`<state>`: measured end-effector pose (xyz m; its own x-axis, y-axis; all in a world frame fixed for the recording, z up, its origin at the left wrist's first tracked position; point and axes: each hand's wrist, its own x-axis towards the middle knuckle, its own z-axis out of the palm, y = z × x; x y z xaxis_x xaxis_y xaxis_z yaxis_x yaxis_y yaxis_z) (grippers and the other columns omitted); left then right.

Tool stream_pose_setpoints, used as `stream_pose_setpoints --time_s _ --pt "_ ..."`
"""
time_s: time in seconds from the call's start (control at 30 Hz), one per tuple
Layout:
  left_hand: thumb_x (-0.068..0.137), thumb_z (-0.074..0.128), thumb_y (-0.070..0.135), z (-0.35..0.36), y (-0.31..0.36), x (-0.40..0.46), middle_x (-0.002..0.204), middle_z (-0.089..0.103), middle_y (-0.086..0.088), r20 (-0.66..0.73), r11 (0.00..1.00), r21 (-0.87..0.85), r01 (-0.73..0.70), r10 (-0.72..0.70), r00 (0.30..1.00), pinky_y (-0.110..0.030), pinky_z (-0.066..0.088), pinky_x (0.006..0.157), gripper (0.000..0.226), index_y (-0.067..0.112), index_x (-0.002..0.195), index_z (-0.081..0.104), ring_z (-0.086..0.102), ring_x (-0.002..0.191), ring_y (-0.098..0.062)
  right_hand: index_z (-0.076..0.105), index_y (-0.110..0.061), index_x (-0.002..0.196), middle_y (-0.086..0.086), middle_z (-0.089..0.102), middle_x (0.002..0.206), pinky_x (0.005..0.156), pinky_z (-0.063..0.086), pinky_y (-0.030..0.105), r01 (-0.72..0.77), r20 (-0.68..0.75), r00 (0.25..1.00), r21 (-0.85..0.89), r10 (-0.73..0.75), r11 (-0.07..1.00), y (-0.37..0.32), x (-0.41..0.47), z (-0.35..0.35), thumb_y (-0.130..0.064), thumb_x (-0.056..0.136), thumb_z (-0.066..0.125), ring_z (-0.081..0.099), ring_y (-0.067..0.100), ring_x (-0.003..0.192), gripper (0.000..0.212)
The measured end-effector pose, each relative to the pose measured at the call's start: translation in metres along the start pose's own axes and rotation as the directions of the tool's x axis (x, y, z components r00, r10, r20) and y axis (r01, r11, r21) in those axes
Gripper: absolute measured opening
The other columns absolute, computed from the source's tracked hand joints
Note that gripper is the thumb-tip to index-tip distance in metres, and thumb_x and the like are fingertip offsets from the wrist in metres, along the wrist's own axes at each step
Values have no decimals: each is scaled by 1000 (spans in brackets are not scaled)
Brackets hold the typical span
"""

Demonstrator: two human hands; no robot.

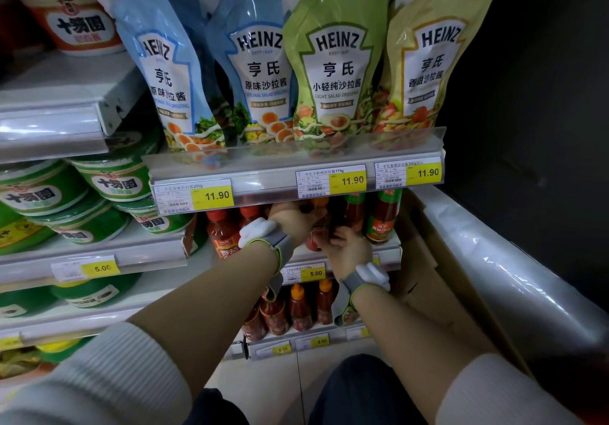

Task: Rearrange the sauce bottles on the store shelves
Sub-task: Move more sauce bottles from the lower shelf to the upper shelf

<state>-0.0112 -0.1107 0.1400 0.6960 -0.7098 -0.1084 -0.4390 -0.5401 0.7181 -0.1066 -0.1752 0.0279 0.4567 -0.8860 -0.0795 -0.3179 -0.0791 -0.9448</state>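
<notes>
Sauce bottles (382, 217) with red caps and red contents stand in a row on the middle shelf (385, 249), under the price rail (296, 180) that carries yellow 11.90 tags. Both hands reach in among them. The left hand (293, 218) goes palm-down into the shelf just below the rail; its fingers run out of sight behind the rail and the bottles, so whether they are curled round anything cannot be told. The right hand (347, 248) sits lower and a little to the right, fingers curled and closed on a dark red bottle (316, 238) that leans to the left, its lower end out over the front edge of the shelf. The two hands are close together, nearly touching at the thumbs. Each wrist wears a grey strap with a white block: left band (263, 236), right band (369, 276). Both forearms are bare, stretched forward and upward from pale ribbed sleeves (108, 368) pushed back near the elbows, the left arm slanting in from the lower left, the right from the lower right. More bottles with orange caps (298, 309) stand on the shelf below, behind a 5.00 tag (314, 273). Above the rail, four Heinz pouches (336, 58) stand side by side: two blue, one green, one yellow. To the left, green tubs (108, 177) are stacked on neighbouring shelves.
</notes>
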Motion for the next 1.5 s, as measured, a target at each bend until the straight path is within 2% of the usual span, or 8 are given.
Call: stream_pose_setpoints --time_s 0.13,0.33,0.7,0.83,0.97,1.07,1.37,1.5 --pt "89 58 32 5 -1 2 125 61 -12 59 997 72 21 -26 998 -29 40 93 40 8 120 59 55 115 -26 57 -7 120 8 67 114 90 50 33 16 2 1000 -73 -16 997 -8 -3 -3 -45 78 70 63 19 102 58" --pt "84 64 30 11 -3 7 116 64 -20 23 988 -43 151 -151 988 -41 46 96 42 1 114 61 58 109 -34 59 -9 119 7 67 114 92 50 36 3 -10 1000 -83 -3 997 -12 -4 -5 -47 79 68 63 20 103 56" --pt "89 57 35 16 -1 6 122 60 -14 -6 991 131 22 -21 1000 -31 41 91 40 9 118 58 55 113 -28 63 -9 113 7 69 110 93 49 41 -40 -18 999 -72 39 997 -8 -1 -7 -44 77 71 65 21 102 51" --pt "89 56 33 17 -1 6 116 64 -16 31 992 86 90 -93 995 -25 35 65 38 4 113 61 60 107 -30 65 -7 107 8 70 107 92 51 40 -69 -47 997 -45 67 997 -5 -2 -8 -41 75 74 66 20 98 47" --pt "89 56 37 11 2 1 122 61 -13 28 992 119 34 -38 999 -31 42 88 41 10 120 57 56 113 -28 64 -6 110 8 70 110 93 50 39 -68 -14 998 -56 67 996 -11 -4 -13 -40 76 73 65 20 100 48" --pt "84 64 26 9 0 -3 126 60 -10 34 1000 -25 -19 20 999 -32 42 95 43 14 124 54 55 116 -27 63 -7 112 7 69 111 92 50 35 -63 -1 998 -66 63 996 -15 -5 -14 -42 76 73 65 19 101 52" --pt "86 63 22 -13 -15 -36 131 56 -9 96 997 -71 6 1 995 -26 41 96 52 16 134 46 54 117 -25 59 -16 122 4 67 115 87 48 30 8 91 996 -218 13 976 -29 -30 -30 -51 70 74 62 22 104 64" --pt "85 63 25 -27 -23 -55 123 62 -5 147 998 -64 -3 12 989 -16 41 82 47 15 129 51 59 103 -17 53 -22 129 -1 60 128 95 47 33 39 121 993 -284 -5 958 -41 -46 -38 -64 67 69 57 19 114 77"
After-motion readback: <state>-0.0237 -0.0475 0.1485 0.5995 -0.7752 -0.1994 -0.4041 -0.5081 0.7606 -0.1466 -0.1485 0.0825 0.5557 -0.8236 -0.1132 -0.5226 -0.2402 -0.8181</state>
